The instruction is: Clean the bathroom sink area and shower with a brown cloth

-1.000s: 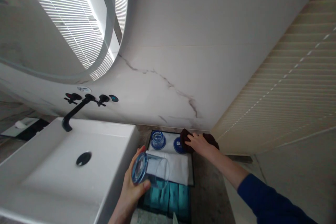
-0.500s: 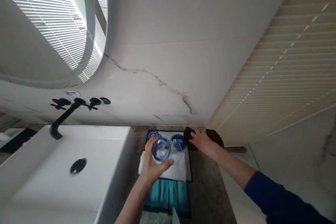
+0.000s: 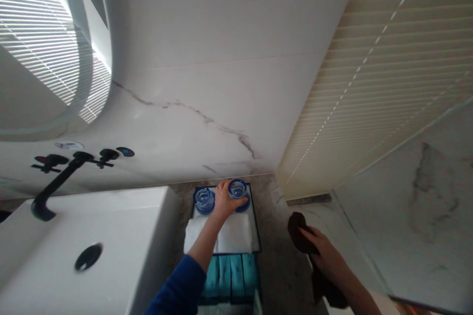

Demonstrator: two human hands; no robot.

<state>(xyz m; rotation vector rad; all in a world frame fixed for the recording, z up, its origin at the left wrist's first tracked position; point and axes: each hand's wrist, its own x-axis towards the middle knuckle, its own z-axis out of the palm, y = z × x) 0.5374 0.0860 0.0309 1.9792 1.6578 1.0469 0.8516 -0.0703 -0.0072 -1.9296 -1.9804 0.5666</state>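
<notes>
"wall (image 3: 207,34) biggest of all, pale with a dark vein. what else do we have?"

"a blind (image 3: 384,88) to the right, then a white sink (image 3: 114,226) on the left, a black tap (image 3: 61,184) over it."

"and beside the sink?"

"we see a counter (image 3: 277,236) bearing a tray (image 3: 255,236), with a folded white towel (image 3: 236,234) on it and teal packets (image 3: 236,278) in a row on its near side."

"how are our hands?"

"our right hand (image 3: 327,252) is closed around a brown cloth (image 3: 300,234), right of the tray. our left hand (image 3: 223,202) grips a clear glass (image 3: 237,188) between thumb and fingers, at the tray's far right corner."

"smaller things?"

"a second glass (image 3: 203,199) stands at the far left corner. under the held glass shows a blue coaster (image 3: 244,207); whether they touch, we cannot tell."
</notes>
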